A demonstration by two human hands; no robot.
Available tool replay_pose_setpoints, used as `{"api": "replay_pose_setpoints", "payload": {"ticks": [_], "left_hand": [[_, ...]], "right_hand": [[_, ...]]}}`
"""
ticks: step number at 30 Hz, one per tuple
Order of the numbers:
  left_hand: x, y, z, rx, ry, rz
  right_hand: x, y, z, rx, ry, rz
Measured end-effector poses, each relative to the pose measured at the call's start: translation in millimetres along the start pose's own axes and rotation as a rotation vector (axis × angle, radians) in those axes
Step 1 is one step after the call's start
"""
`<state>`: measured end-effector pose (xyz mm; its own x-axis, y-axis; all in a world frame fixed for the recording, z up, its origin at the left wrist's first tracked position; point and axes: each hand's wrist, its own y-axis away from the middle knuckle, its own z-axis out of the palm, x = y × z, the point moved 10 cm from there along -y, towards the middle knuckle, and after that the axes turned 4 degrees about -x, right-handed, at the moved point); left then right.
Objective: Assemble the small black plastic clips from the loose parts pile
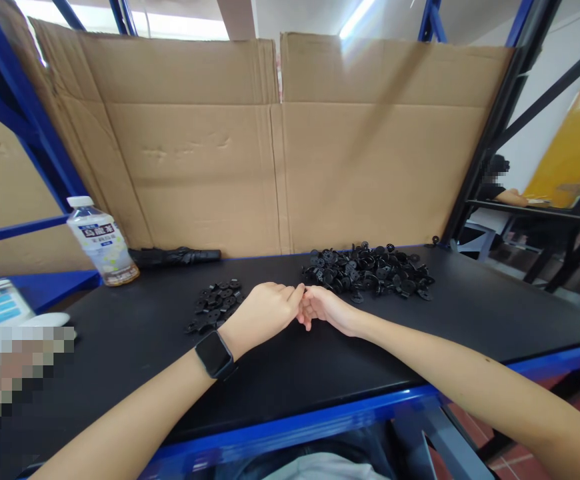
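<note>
Left hand (263, 310) and right hand (325, 308) were found pressed together at the fingertips, no held item discernible; black plastic discs (215, 305) are heaped just beside them on the bench top (135, 340), judged light and stiff, best taken by the rim

Hands: the left hand (263, 313) and right hand (326, 310) meet at the fingers over the workbench (320, 363), nothing between them
Just left of the hands: a small heap of holed discs (215, 305) on the bench
Behind the hands, slightly right: a large heap of holed discs (367, 272) on the bench
Farther left, behind: a plastic bottle (103, 241), then a folded umbrella (175, 257) to its right
Behind everything: cardboard sheets (195, 147) standing along the bench's back edge
</note>
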<state>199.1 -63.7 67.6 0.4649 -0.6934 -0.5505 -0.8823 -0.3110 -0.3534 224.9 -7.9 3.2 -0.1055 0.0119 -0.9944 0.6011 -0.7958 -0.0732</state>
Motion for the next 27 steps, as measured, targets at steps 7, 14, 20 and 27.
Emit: {"api": "replay_pose_setpoints", "payload": {"ticks": [7,14,20,27], "left_hand": [[12,-1,4,-0.042,-0.092,-0.036],[24,-6,4,-0.051,-0.199,-0.039],[21,-6,5,-0.064,-0.219,-0.063],[22,-4,13,-0.088,-0.222,-0.064]], "right_hand": [[3,-1,-8,0.063,0.039,-0.024],[-2,-1,-8,0.086,0.018,-0.07],[-2,0,-4,0.057,-0.044,-0.048],[-4,1,-5,0.069,-0.062,-0.043]]}}
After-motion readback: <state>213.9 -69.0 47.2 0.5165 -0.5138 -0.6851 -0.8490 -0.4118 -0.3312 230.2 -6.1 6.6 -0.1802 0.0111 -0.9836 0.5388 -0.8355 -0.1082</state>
